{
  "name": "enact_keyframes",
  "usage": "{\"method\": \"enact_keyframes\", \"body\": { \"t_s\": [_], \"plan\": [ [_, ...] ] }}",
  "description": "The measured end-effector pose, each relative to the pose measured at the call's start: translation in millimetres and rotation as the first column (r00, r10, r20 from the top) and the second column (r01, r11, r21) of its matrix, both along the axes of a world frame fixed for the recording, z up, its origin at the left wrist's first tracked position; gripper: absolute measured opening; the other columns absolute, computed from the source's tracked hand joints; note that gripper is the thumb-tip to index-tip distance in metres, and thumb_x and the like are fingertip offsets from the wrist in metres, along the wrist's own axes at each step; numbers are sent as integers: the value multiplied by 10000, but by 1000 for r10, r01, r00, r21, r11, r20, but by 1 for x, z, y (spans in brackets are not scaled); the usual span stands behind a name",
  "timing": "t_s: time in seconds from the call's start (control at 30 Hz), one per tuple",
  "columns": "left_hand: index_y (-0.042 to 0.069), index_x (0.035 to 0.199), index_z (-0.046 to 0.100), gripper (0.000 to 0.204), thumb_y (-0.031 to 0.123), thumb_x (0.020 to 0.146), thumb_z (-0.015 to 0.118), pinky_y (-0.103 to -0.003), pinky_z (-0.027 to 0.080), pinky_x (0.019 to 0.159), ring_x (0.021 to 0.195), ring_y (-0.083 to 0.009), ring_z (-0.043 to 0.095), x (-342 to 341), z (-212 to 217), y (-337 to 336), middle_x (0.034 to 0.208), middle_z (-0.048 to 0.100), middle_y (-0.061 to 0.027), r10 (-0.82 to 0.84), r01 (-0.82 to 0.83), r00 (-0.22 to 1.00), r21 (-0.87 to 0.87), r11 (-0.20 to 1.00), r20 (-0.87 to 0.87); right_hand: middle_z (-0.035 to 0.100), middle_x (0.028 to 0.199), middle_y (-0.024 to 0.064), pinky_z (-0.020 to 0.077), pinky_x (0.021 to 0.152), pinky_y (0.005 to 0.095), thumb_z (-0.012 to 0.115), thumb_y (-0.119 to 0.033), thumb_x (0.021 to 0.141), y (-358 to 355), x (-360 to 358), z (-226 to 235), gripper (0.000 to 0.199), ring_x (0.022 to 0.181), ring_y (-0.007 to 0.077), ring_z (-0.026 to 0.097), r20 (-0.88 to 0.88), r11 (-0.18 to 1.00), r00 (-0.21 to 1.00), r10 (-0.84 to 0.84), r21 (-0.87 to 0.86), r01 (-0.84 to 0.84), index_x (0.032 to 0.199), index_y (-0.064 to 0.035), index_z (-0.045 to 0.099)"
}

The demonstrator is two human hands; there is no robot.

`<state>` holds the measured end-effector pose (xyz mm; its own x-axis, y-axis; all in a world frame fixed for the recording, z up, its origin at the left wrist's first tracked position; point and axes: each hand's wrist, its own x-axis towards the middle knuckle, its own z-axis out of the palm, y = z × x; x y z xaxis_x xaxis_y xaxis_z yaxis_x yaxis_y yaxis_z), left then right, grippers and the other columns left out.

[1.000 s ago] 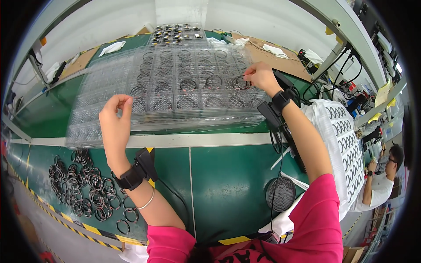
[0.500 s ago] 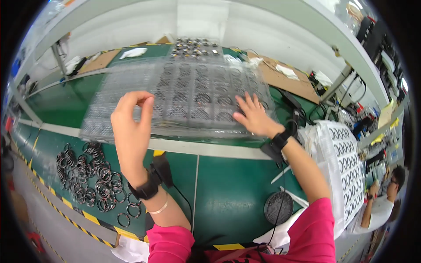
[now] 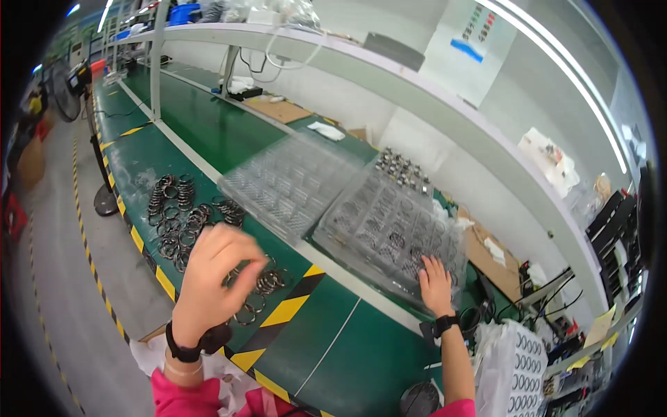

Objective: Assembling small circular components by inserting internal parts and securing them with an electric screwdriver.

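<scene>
Two hands: left hand (image 3: 212,286) half-curled over one ring pile (image 3: 187,233), right hand (image 3: 437,285) spread over one tray stack (image 3: 372,217)

Bare left hand (image 3: 219,278), at eight o'clock, is blurred and masks part of the heaped dark shiny rings (image 3: 185,194); its grip cannot be determined. Bare right hand (image 3: 437,286), at four o'clock, conceals part of the stacked clear plastic trays (image 3: 347,254). Dark-and-silver parts (image 3: 403,170), at two o'clock, are too small to identify. Lower edge crops the black round disc (image 3: 419,399), at five o'clock.
</scene>
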<state>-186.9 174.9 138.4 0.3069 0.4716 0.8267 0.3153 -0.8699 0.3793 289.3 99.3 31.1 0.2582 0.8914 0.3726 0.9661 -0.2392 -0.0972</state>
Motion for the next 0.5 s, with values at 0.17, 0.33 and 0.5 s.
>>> {"method": "enact_keyframes", "body": {
  "t_s": [0.17,0.33,0.5],
  "plan": [
    [29,1026,582,277,-31,762,639,-457,400,984,1150,-374,514,-56,-156,-42,1148,586,-164,430,-461,887,-276,843,-167,505,1394,125,179,1127,615,588,-162,886,8,-27,-14,383,1368,345,389,127,939,983,133,301,-166,1257,-72,544],
    [24,1069,585,299,-40,780,542,-498,367,1038,1213,-410,471,-56,-219,-81,1276,560,-154,524,-525,843,-400,751,-121,609,1259,127,342,1084,502,621,-25,842,27,-136,12,264,1295,332,502,19,787,793,608,119,-606,1102,-64,645],
    [48,1082,599,325,-29,769,553,-487,347,1028,1243,-376,449,-43,-200,-61,1280,565,-111,468,-489,868,-445,750,-165,507,1411,139,310,1127,487,659,-156,875,57,-231,-8,418,1394,356,385,-292,639,605,741,29,-768,1274,-72,570]
  ]
}}
